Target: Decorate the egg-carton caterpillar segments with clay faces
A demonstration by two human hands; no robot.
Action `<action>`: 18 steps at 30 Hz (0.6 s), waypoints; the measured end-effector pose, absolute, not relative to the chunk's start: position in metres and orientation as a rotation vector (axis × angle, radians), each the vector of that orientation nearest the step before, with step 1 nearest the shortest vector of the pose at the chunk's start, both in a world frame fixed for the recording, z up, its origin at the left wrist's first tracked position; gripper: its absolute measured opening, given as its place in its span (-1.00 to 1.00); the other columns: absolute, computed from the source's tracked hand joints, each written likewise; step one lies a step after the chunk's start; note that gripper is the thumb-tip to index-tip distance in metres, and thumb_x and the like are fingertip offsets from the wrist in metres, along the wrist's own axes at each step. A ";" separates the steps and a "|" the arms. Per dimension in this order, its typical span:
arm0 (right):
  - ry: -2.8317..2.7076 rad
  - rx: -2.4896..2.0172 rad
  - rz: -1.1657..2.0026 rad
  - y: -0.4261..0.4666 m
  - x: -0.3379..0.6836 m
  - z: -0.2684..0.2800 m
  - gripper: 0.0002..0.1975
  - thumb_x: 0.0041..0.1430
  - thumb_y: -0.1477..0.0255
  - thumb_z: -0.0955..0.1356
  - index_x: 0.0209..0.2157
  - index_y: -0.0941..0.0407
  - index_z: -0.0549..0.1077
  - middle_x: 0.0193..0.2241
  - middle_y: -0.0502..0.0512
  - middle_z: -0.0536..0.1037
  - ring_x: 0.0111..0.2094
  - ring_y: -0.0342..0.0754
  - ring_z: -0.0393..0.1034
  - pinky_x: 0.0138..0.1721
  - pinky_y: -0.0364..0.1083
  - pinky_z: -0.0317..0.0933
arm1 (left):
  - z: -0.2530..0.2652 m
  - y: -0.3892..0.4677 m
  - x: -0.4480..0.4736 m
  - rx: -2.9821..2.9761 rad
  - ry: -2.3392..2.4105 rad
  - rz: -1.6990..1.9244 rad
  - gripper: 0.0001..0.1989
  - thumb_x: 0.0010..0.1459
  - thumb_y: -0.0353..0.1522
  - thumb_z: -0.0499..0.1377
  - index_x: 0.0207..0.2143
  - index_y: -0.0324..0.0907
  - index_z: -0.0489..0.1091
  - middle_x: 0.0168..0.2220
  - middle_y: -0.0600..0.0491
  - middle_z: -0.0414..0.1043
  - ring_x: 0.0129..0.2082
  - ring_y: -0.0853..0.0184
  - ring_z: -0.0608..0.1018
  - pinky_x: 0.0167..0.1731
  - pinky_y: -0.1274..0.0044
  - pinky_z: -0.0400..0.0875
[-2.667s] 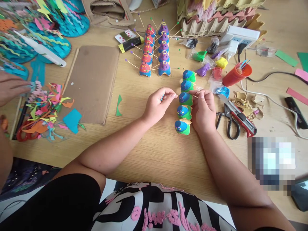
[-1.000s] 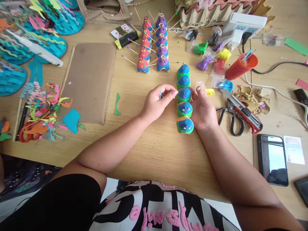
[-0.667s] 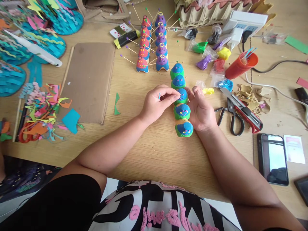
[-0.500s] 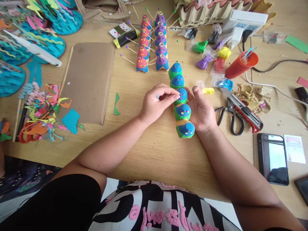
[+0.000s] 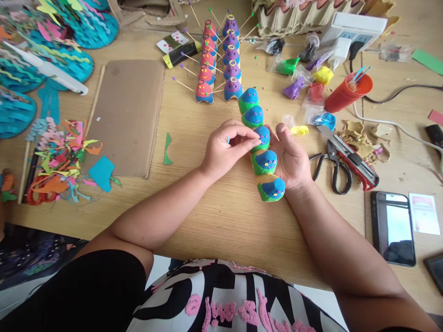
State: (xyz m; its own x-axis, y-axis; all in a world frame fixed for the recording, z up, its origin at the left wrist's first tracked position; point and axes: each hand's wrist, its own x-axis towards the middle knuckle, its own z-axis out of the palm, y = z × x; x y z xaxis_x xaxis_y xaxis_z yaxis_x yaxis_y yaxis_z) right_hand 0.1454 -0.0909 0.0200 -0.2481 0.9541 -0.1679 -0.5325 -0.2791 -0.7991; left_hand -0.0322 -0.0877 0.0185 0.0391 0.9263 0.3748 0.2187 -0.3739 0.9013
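Observation:
A caterpillar (image 5: 254,117) of several egg-carton bumps, coated in blue and green clay with small faces, runs lengthways between my hands. My right hand (image 5: 290,157) supports it, palm up, with the fingers hidden behind and beneath it and the thumb standing apart. The thumb and index fingertips of my left hand (image 5: 230,147) are pinched together at the side of the middle bump; anything between them is too small to make out. The two bumps nearest me have yellow and pink dots on their faces. Behind stand a red-and-blue caterpillar (image 5: 206,75) and a purple-and-blue caterpillar (image 5: 232,70).
Bagged clay (image 5: 294,87), an orange cup (image 5: 348,92), black-handled scissors (image 5: 341,177) and a utility knife (image 5: 356,159) lie right, with a phone (image 5: 394,230) nearer. Leftward are a cardboard sheet (image 5: 126,115), paper scraps (image 5: 64,161) and a green scrap (image 5: 167,150).
The caterpillar has turned slightly: its far end has shifted left and its near end right. My left hand stays pinched at the middle bump, and my right hand has barely moved.

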 end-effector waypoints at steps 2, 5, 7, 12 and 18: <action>-0.731 -0.805 1.760 -0.091 0.145 0.019 -0.70 0.25 0.01 0.48 -0.25 -0.13 0.42 0.03 -0.04 0.69 0.11 0.14 0.62 0.02 0.22 0.62 | 0.018 -0.087 -0.032 1.662 1.149 1.388 -0.67 0.26 -0.02 0.44 -0.33 -0.07 0.60 -0.29 0.05 0.56 -0.31 0.32 0.51 -0.26 0.41 0.43; -0.714 -0.798 1.775 -0.092 0.145 0.019 -0.72 0.24 0.02 0.48 -0.26 -0.13 0.42 0.03 -0.05 0.70 0.09 0.14 0.62 -0.01 0.21 0.63 | 0.017 -0.087 -0.032 1.639 1.115 1.389 -0.66 0.25 -0.01 0.44 -0.32 -0.07 0.58 -0.30 0.08 0.56 -0.35 0.35 0.50 -0.28 0.42 0.42; -0.710 -0.793 1.779 -0.092 0.145 0.019 -0.71 0.24 0.02 0.49 -0.26 -0.13 0.43 0.04 -0.05 0.70 0.09 0.14 0.62 0.00 0.20 0.63 | 0.017 -0.087 -0.032 1.626 1.130 1.367 -0.65 0.25 0.00 0.44 -0.31 -0.07 0.57 -0.30 0.08 0.56 -0.34 0.35 0.50 -0.28 0.43 0.42; -0.698 -0.795 1.790 -0.091 0.145 0.019 -0.70 0.24 0.04 0.51 -0.27 -0.12 0.42 0.03 -0.05 0.70 0.15 0.14 0.59 0.06 0.20 0.62 | 0.017 -0.087 -0.033 1.650 1.119 1.373 -0.66 0.28 -0.02 0.43 -0.32 -0.08 0.58 -0.30 0.08 0.57 -0.33 0.35 0.51 -0.28 0.43 0.41; -0.611 -0.734 1.794 -0.093 0.143 0.019 -0.70 0.23 0.12 0.54 -0.26 -0.09 0.40 -0.02 -0.08 0.70 0.12 0.07 0.58 0.17 0.17 0.59 | 0.011 -0.084 -0.033 1.710 1.034 1.452 -0.63 0.24 0.01 0.45 -0.33 -0.08 0.61 -0.35 0.11 0.53 -0.40 0.41 0.45 -0.34 0.46 0.37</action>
